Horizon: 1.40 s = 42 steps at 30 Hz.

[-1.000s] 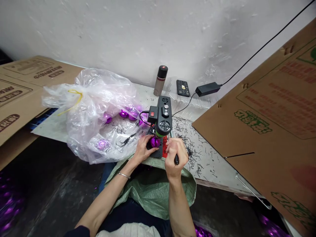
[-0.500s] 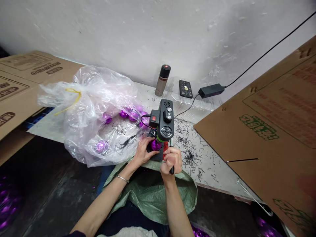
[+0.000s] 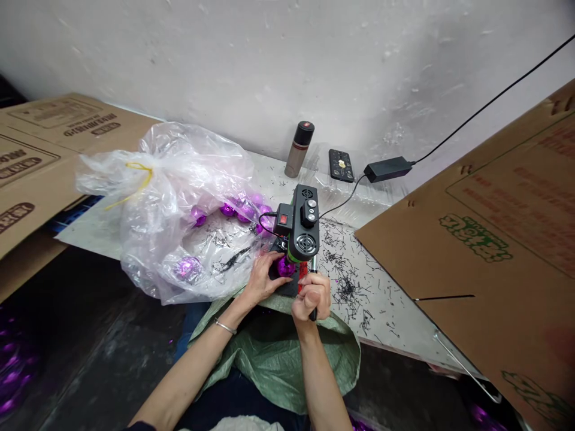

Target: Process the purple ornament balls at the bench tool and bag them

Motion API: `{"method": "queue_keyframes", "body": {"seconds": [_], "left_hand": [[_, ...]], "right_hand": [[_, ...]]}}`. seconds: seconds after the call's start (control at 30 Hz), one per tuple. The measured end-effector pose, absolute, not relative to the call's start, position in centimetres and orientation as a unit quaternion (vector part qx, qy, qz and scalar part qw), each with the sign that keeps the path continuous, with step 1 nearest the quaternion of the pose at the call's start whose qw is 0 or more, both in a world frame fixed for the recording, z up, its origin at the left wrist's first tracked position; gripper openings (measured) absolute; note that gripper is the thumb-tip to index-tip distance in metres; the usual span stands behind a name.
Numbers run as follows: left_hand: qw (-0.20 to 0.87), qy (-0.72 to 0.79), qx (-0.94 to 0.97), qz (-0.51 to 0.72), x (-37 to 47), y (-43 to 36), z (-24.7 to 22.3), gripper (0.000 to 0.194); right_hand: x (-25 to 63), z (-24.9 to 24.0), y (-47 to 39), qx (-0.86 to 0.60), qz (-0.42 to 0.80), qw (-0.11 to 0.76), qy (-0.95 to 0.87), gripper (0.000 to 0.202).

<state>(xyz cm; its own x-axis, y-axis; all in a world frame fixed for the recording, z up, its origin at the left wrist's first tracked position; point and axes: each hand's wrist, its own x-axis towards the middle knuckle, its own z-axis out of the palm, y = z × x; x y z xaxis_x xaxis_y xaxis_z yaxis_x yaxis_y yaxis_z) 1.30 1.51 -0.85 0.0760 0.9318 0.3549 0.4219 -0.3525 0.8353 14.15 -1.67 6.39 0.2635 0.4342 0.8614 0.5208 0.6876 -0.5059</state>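
Thumb and fingers of my left hand [image 3: 263,277] close around a shiny purple ball [image 3: 286,267]. The ball sits under the head of a small black bench drill press [image 3: 305,221], on its dark base; its top is hidden by the machine. My right hand [image 3: 311,294] is wrapped round the black grip of the machine's lever [image 3: 314,263], on the right side. A red part [image 3: 303,273] of the machine shows between the two hands. Left of the machine, several purple balls [image 3: 228,209] lie in and by a clear plastic bag [image 3: 188,158] tied with yellow string.
Black slivers [image 3: 347,288] litter the table [image 3: 390,305]. A bottle [image 3: 299,149], a phone [image 3: 341,165] and a power adapter [image 3: 388,169] stand or lie along the wall. Cardboard [image 3: 485,209] blocks the right side, and more cardboard [image 3: 45,155] lies left. A green woven sack [image 3: 265,365] hangs below my hands.
The whole view has shifted slightly. My left hand stays on the purple ball and my right hand stays on the lever, with no clear movement of either.
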Motion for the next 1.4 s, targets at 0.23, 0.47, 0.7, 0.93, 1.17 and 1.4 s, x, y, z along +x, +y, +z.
{"method": "queue_keyframes", "body": {"seconds": [0.23,0.47,0.7,0.93,1.17,1.4], "left_hand": [[0.272,0.501,0.678,0.464,1.4,1.6,-1.0,0.060],[0.256,0.492,0.689,0.467,1.4,2.0,-1.0,0.058],[0.243,0.472,0.723,0.442,0.7,-0.5,-0.5,0.051],[0.221,0.507,0.658,0.510,-2.2,-1.8,3.3,0.036],[0.287,0.700,0.521,0.395,-3.7,10.0,5.2,0.035],[0.333,0.637,0.583,0.378,-2.8,10.8,4.5,0.042]], "right_hand": [[14.1,5.6,-1.4,-0.387,-0.046,0.689,-0.612,0.038],[14.4,7.9,-1.8,-0.389,-0.023,0.672,-0.630,0.038],[14.3,14.3,-2.4,-0.446,0.073,0.662,-0.598,0.039],[14.2,11.6,-2.8,-0.426,0.035,0.660,-0.618,0.036],[14.2,11.7,-2.6,-0.410,0.020,0.661,-0.628,0.036],[14.1,11.3,-2.4,-0.393,0.007,0.668,-0.632,0.034]]}}
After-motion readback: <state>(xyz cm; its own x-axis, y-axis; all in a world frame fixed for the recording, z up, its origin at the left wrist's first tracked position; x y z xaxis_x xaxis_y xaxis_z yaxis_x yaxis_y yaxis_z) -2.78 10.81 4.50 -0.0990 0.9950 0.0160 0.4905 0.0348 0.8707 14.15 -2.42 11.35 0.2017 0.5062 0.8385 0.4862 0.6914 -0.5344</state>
